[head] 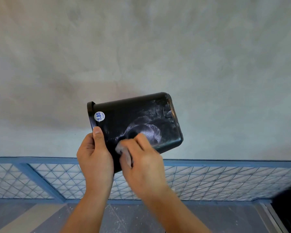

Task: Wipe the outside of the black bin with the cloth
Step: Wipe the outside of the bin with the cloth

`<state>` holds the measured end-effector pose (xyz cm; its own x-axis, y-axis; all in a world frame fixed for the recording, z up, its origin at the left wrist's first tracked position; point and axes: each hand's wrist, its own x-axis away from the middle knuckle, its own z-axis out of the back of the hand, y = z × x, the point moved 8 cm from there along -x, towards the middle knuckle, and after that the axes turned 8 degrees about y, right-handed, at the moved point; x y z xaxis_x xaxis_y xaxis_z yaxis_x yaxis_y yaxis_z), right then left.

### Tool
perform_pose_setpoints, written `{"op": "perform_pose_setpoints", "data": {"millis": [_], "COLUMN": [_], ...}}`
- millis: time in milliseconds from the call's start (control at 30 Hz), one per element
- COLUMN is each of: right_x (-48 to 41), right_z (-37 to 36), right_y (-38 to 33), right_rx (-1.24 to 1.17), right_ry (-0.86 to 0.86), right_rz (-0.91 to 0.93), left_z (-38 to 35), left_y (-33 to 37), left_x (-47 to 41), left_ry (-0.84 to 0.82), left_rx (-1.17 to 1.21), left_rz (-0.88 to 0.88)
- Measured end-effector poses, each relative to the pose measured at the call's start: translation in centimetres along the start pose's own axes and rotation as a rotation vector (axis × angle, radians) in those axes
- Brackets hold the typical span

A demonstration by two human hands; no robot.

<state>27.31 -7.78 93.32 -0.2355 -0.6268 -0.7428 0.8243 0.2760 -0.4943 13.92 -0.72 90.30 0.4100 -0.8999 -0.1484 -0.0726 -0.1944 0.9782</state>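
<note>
A small black bin [133,118] is held up on its side in front of a grey wall, rim to the left, base to the upper right. A round white price sticker [99,116] sits near the rim. Pale streaks mark the side facing me. My left hand [95,153] grips the bin at its rim end, thumb lying on the facing side. My right hand [141,157], blurred, presses a small pale cloth [123,151] against the bin's lower facing side, fingers curled round the cloth. Most of the cloth is hidden under the fingers.
A blue-framed wire mesh panel [208,179] runs across below the wall. Under it lies a grey scratched surface [124,219]. A dark object [287,209] sits at the bottom right corner.
</note>
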Motion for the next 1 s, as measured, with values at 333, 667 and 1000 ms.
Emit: {"op": "perform_pose_setpoints", "data": {"millis": [333, 667, 1000], "right_x": [1.1, -2.7, -7.5], "right_z": [1.5, 3.4, 2.8], "right_y": [1.6, 3.3, 2.9], "right_rx": [0.009, 0.115, 0.147], "right_ry": [0.050, 0.151, 0.188], "right_rz": [-0.054, -0.070, -0.064], "left_z": [-0.1, -0.4, -0.4], "left_y": [0.8, 1.3, 1.4], "left_x": [-0.1, 0.4, 0.8], "left_ry": [0.017, 0.006, 0.022], "left_rx": [-0.066, -0.069, -0.075], "left_rz": [-0.059, -0.049, -0.047]}}
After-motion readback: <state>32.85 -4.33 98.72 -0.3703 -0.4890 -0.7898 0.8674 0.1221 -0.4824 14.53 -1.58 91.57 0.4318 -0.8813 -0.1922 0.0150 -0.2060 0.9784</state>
